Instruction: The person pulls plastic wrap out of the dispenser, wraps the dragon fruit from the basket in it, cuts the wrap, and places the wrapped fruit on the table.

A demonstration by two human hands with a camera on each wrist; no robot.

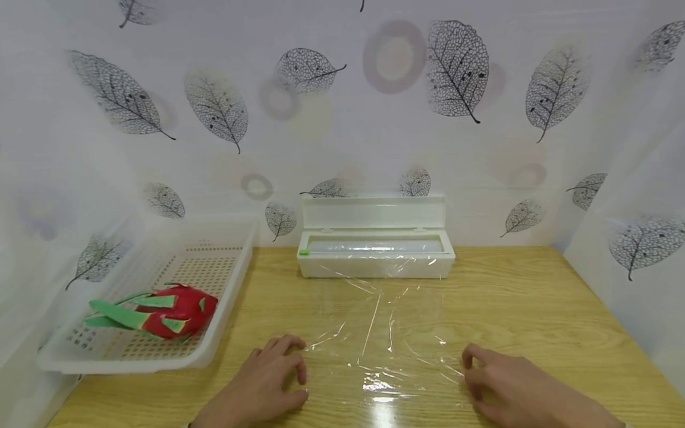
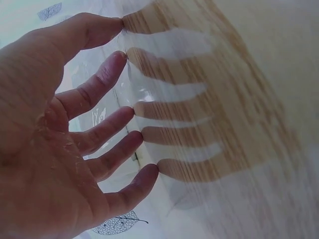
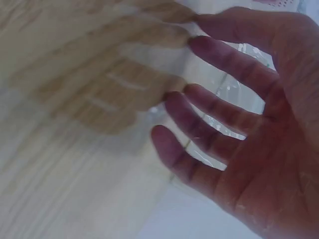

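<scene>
A sheet of clear plastic wrap runs from a white dispenser box toward me and lies over the wooden table, wrinkled and shiny. The box's lid stands raised, and a roll shows inside. At the sheet's left side is my left hand; its spread fingertips touch the table surface in the left wrist view. My right hand is at the right side, fingers loosely bent. In the right wrist view, its fingertips rest at the surface. Neither hand grips anything.
On the left stands a white plastic basket holding a red dragon fruit with green leaf-like scales. A green piece sits at the box's left end. Leaf-printed sheeting surrounds the wooden table at the back and sides.
</scene>
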